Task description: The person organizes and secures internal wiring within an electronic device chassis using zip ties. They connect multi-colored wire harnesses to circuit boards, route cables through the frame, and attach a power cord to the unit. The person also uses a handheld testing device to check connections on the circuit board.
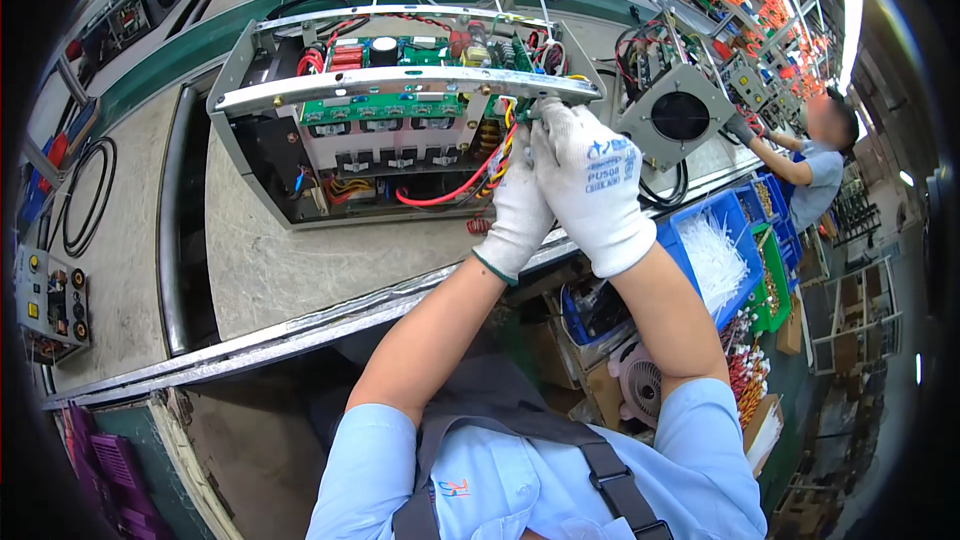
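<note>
An uncovered metal machine chassis (290, 165) lies on the bench in front of me, with green circuit boards (385, 112), red and yellow wires (500, 165) and a metal rail (400, 80) along its top. Both my hands wear white gloves and meet at the chassis's right end, just below the rail. My left hand (520, 200) is beside the wire bundle, its fingers largely covered by the other hand. My right hand (595, 175) has its fingers bent together at the corner of the board; whatever they pinch is hidden.
To the right stands another unit with a fan panel (675, 118). A blue bin (715, 250) of white strips and a green bin (770, 280) sit at the bench's right edge. A co-worker (820, 160) is farther right. A coiled black cable (85, 195) lies at left.
</note>
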`<act>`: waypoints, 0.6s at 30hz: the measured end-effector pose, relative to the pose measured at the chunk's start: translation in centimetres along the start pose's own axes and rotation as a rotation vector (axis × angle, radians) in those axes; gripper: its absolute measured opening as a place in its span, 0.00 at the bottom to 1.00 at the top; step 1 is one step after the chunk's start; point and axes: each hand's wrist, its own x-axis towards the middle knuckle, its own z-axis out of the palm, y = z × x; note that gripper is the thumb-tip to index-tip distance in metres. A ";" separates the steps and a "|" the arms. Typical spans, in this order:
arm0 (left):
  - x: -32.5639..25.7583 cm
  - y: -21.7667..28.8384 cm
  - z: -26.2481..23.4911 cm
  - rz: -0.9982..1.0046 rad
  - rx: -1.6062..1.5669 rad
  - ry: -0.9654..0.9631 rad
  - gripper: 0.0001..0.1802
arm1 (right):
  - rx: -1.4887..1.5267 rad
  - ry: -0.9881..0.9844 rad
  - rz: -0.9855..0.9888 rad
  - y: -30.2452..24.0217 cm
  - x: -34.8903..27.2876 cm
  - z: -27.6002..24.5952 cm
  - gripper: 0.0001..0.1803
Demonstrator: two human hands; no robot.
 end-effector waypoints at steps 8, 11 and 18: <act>0.2 0.1 -0.2 -0.035 -0.207 0.053 0.24 | 0.123 0.077 -0.095 1.2 0.7 1.3 0.06; -0.3 -0.5 0.4 0.044 0.095 0.147 0.19 | 0.244 -0.152 0.119 0.2 0.2 -1.2 0.11; 0.5 -1.1 0.9 -0.281 -0.389 0.026 0.13 | 0.357 -0.219 0.245 0.7 -0.5 -1.4 0.18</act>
